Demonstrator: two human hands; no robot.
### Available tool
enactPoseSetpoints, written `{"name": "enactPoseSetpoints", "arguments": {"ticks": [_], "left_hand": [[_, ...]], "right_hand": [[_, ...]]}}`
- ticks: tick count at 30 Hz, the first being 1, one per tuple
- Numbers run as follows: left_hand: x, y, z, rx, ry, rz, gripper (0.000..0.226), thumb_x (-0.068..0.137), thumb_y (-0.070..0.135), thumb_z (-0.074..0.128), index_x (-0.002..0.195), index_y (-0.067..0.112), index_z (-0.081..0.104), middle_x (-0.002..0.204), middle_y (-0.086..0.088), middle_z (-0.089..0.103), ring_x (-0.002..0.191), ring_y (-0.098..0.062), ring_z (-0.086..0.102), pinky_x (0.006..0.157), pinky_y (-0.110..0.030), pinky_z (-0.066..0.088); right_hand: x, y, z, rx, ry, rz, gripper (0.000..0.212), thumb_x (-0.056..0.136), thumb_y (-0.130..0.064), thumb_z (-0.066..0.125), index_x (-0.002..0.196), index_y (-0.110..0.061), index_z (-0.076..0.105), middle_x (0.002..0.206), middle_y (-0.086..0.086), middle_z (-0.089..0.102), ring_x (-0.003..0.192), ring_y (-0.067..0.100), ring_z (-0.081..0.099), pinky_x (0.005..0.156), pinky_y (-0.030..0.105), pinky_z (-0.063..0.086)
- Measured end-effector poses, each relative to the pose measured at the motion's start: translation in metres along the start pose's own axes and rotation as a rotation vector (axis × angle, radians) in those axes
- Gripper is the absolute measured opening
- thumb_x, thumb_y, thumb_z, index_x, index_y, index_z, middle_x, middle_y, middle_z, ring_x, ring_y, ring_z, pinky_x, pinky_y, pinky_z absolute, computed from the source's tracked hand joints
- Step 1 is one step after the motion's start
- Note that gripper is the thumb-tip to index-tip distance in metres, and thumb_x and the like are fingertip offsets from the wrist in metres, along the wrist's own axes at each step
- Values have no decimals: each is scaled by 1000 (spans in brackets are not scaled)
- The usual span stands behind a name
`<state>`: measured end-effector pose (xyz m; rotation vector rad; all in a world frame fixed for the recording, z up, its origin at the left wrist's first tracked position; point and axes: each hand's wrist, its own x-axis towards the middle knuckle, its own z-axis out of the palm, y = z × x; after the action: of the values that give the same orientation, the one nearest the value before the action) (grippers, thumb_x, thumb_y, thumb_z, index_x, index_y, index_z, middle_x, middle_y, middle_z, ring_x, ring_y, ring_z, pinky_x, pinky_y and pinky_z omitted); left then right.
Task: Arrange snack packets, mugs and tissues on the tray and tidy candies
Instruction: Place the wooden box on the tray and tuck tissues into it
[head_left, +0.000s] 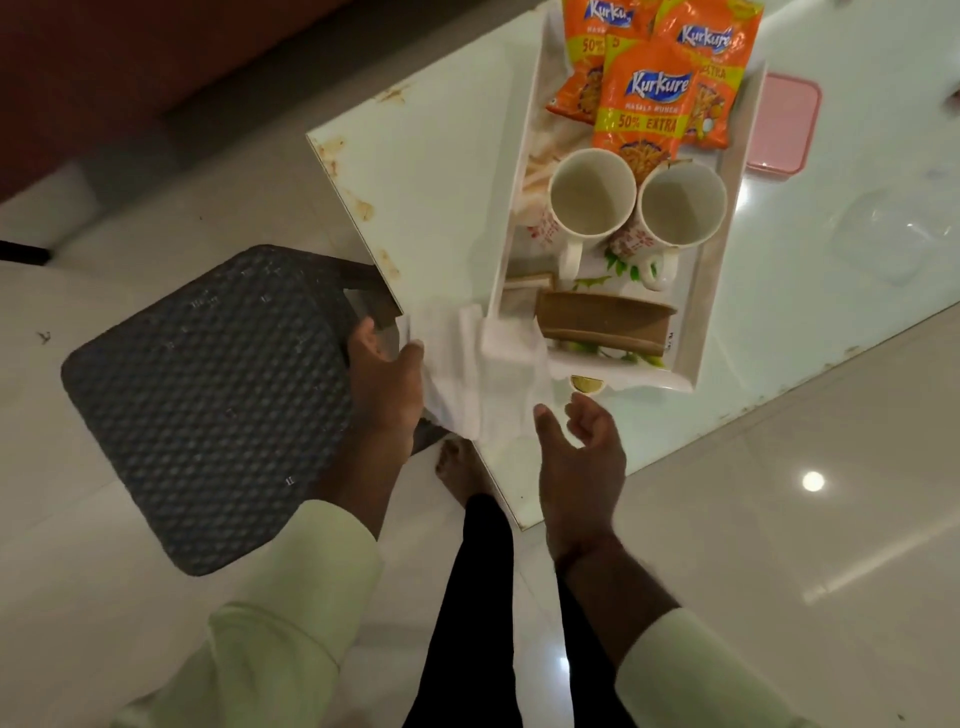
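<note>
A white tray (724, 291) lies on the glass table (431, 171). On its far end lie three orange snack packets (647, 104). In the middle stand two empty white mugs, one (589, 200) to the left of the other (680, 208). A brown tissue holder (605, 322) sits at the tray's near end. White tissues (485, 382) drape over the tray's near left corner and the table edge. My left hand (387, 382) pinches the tissues at their left side. My right hand (582, 452) hovers just right of the tissues, fingers apart and empty.
A pink lidded box (787, 124) lies right of the tray, and a clear plastic container (904, 234) sits further right. A dark woven stool (208, 405) stands by the table's corner on the left. My bare foot (460, 470) is on the shiny floor below.
</note>
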<state>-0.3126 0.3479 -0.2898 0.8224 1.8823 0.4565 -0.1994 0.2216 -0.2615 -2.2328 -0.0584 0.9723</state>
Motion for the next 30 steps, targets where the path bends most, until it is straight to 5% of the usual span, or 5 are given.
{"name": "enactPoseSetpoints", "arguments": {"ticks": [9,17,22,26,30], "left_hand": [[2,-19,23,207,-46,-31,73,89,20,63,149,16,22,147,-9,41,129,-30,46,99,-41,45],[10,-12,33,329,44,6,60,89,21,64,142,11,36,136,-11,52,119,-29,56,86,-34,51],[11,-17,19,311,46,26,41,90,26,63,126,9,55,119,-9,64,101,-24,63,61,-20,44],[0,-16,3,237,-38,53,26,89,33,61,107,13,63,92,5,63,78,-11,58,59,-21,41],[-23,-8,-11,-124,-249,-65,5,89,28,62,95,29,63,101,2,70,92,-18,67,74,-38,57]], "right_hand": [[20,0,43,-206,9,89,63,72,-62,69,123,-25,63,127,-3,59,121,27,50,105,53,39],[22,0,42,-214,13,4,38,79,-55,66,96,-22,70,109,-4,68,110,26,58,100,51,44],[11,-8,33,-133,-32,-110,15,82,-42,69,84,-29,63,98,-10,70,98,14,63,88,29,49],[-1,-22,21,-129,-57,-201,15,83,-36,69,94,-25,69,96,-15,72,92,2,64,86,24,52],[-18,-38,13,-222,-108,-383,27,83,-41,62,104,-26,67,105,-16,70,97,1,62,89,28,54]]}}
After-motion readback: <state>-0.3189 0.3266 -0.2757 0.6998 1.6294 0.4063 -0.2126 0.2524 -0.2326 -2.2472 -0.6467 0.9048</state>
